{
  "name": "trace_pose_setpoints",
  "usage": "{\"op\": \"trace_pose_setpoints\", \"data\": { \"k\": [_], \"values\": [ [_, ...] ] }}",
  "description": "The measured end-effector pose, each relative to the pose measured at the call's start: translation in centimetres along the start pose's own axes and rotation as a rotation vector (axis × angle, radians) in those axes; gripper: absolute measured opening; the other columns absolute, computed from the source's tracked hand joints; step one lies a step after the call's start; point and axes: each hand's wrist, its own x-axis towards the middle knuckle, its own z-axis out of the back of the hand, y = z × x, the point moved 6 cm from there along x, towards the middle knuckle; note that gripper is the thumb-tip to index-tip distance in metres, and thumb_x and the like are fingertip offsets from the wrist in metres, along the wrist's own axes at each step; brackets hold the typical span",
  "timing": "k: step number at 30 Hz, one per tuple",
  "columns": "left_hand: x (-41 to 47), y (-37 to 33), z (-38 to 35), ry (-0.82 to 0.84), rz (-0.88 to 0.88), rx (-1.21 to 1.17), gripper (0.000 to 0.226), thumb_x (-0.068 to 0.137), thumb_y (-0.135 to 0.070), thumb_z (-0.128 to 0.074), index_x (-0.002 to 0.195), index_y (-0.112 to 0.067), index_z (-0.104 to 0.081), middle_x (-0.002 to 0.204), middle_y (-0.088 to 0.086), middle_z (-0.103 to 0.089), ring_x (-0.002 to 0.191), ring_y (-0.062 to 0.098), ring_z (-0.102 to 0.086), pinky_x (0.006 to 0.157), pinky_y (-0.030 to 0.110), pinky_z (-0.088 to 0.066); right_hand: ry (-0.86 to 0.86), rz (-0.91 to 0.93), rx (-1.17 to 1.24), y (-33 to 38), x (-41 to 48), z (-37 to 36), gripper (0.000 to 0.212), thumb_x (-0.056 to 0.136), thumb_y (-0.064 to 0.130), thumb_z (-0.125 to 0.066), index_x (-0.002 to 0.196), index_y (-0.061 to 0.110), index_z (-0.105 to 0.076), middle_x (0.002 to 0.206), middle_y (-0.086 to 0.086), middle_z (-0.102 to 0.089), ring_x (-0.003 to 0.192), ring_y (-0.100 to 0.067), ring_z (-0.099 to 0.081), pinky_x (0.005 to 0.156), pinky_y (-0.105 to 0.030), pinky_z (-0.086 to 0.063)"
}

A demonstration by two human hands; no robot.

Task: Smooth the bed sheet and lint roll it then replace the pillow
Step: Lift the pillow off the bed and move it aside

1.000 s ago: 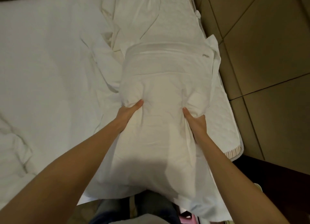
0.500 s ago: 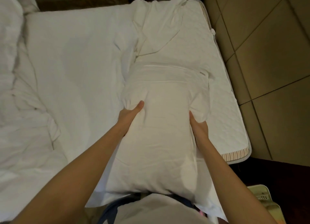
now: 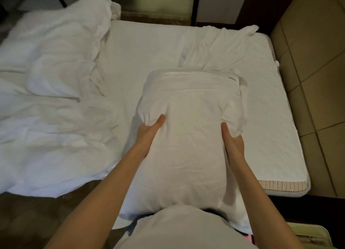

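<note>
Both hands [image 3: 149,135] [image 3: 234,144] around pillow [image 3: 190,155] sides

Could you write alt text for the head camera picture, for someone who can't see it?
A person holds a white pillow, left hand and right hand gripping its sides, thumbs on top. Under it lies a wrinkled white bed sheet, with a rumpled duvet at the left and bare quilted mattress pad at the right.

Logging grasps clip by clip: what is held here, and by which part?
The white pillow, in both hands: left hand on its left side, right hand on its right side, each grip bunching the fabric, thumb on top, fingers hidden beneath.
</note>
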Motion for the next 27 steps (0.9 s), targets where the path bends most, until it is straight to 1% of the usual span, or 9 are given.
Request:
{"op": "trace_pose_setpoints", "data": {
  "k": [3,5,8,10,13,18,23,25,27],
  "values": [
    [-1.6,1.2,5.6,-0.058,-0.021,-0.018,0.074,0.078,-0.051,-0.067,0.136,-0.01,-0.043,0.122,-0.001,-0.053,0.1,0.014,-0.05,0.084,0.024,-0.038,0.041,0.042,-0.018,0.4,-4.1,-3.5,0.086,0.073,0.067,-0.058,0.143,0.018,-0.042,0.14,-0.001,-0.05,0.128,-0.02,-0.046,0.108,-0.036,-0.037],
    [-2.4,2.1,9.5,-0.09,-0.004,-0.041,0.079,0.076,-0.054,-0.067,0.137,-0.01,-0.041,0.129,0.003,-0.052,0.106,0.017,-0.052,0.087,0.025,-0.04,0.062,0.07,-0.025,0.5,-6.5,-6.0,0.076,0.082,0.059,-0.058,0.142,0.017,-0.042,0.141,-0.002,-0.049,0.129,-0.021,-0.045,0.105,-0.03,-0.036],
    [-3.2,2.8,13.9,-0.114,0.015,-0.093,0.083,0.073,-0.058,-0.068,0.137,-0.01,-0.043,0.128,0.007,-0.056,0.107,0.022,-0.055,0.084,0.027,-0.043,0.091,0.083,-0.05,1.2,-8.7,-9.3,0.07,0.087,0.053,-0.057,0.142,0.013,-0.041,0.142,-0.005,-0.047,0.131,-0.023,-0.044,0.102,-0.027,-0.034],
    [-3.6,2.7,16.6,-0.158,0.01,-0.113,0.082,0.074,-0.057,-0.068,0.136,-0.008,-0.044,0.127,0.007,-0.057,0.102,0.021,-0.055,0.081,0.026,-0.041,0.13,0.074,-0.057,1.7,-9.9,-11.5,0.072,0.087,0.055,-0.056,0.142,0.012,-0.041,0.143,-0.006,-0.046,0.131,-0.024,-0.044,0.102,-0.028,-0.035],
    [-3.7,1.7,19.8,-0.21,-0.02,-0.136,0.082,0.075,-0.056,-0.067,0.136,-0.006,-0.043,0.128,0.008,-0.055,0.105,0.02,-0.054,0.083,0.023,-0.04,0.198,0.078,-0.066,2.4,-11.5,-14.5,0.083,0.08,0.065,-0.052,0.143,0.012,-0.041,0.144,-0.006,-0.045,0.132,-0.024,-0.043,0.106,-0.031,-0.035],
    [-3.6,-0.7,23.9,-0.252,-0.072,-0.183,0.07,0.078,-0.049,-0.068,0.132,-0.011,-0.045,0.116,0.002,-0.056,0.093,0.015,-0.052,0.077,0.023,-0.041,0.271,0.089,-0.064,3.8,-13.1,-18.7,0.082,0.079,0.069,-0.047,0.141,0.015,-0.045,0.139,-0.004,-0.051,0.128,-0.022,-0.047,0.107,-0.035,-0.037],
    [-1.9,-4.0,26.8,-0.293,-0.118,-0.184,0.071,0.08,-0.047,-0.067,0.136,-0.011,-0.043,0.103,-0.005,-0.051,0.091,0.012,-0.049,0.075,0.022,-0.04,0.294,0.091,-0.005,6.2,-12.4,-22.7,0.065,0.088,0.056,-0.047,0.139,0.014,-0.045,0.13,0.001,-0.053,0.123,-0.018,-0.048,0.097,-0.026,-0.036],
    [-0.7,-5.8,27.7,-0.301,-0.14,-0.175,0.061,0.081,-0.045,-0.067,0.131,-0.017,-0.046,0.092,-0.011,-0.051,0.08,0.008,-0.051,0.063,0.013,-0.041,0.307,0.097,0.018,7.3,-11.5,-24.7,0.062,0.087,0.055,-0.049,0.136,0.016,-0.048,0.123,0.005,-0.055,0.121,-0.017,-0.05,0.098,-0.026,-0.038],
    [0.4,-7.4,28.3,-0.292,-0.15,-0.173,0.044,0.082,-0.043,-0.067,0.117,-0.025,-0.047,0.084,-0.017,-0.051,0.07,-0.002,-0.05,0.048,0.005,-0.038,0.318,0.089,0.042,8.3,-10.4,-26.5,0.062,0.087,0.055,-0.049,0.135,0.016,-0.049,0.121,0.007,-0.055,0.117,-0.014,-0.05,0.096,-0.025,-0.038]
  ]
}}
